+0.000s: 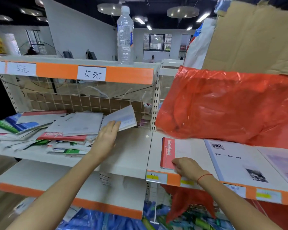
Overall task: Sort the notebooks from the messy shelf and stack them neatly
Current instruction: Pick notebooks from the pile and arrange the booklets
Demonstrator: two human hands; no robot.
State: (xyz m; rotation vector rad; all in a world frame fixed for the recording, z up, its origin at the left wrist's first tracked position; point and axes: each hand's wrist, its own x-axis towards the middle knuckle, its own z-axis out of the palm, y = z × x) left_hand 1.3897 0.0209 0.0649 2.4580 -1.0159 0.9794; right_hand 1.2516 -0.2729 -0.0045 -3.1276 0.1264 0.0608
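Left hand [107, 136]: extended over the messy shelf [128, 156], fingers held together and laid flat on the near edge of a pale grey-lilac notebook [123, 117]. That notebook tilted, far edge raised against the wire grid back panel [83, 103], at the right end of the loose notebook pile [53, 131]. Not yet lifted clear; grip underneath cannot be told.

Right hand [187, 166]: curled, thumb and fingertips pinching the near corner of a red-spined notebook [168, 153] marked "NoteBook". Lies flat at the left front corner of the right shelf [156, 155], beside a white "Time Memory" notebook [236, 160] and under the hanging red plastic bag [226, 105].

Step in hand, by judgement: squaring one sorted notebook on the right shelf while selecting the following one from the pile. Early in the task; most of the pile unsorted.

Next move calls for: closing the left fingers round the tilted notebook, drawing it out without dragging neighbours off the front edge, identifying its cover type, then carrying it across the upright [155, 100] to the matching stack, edges aligned.
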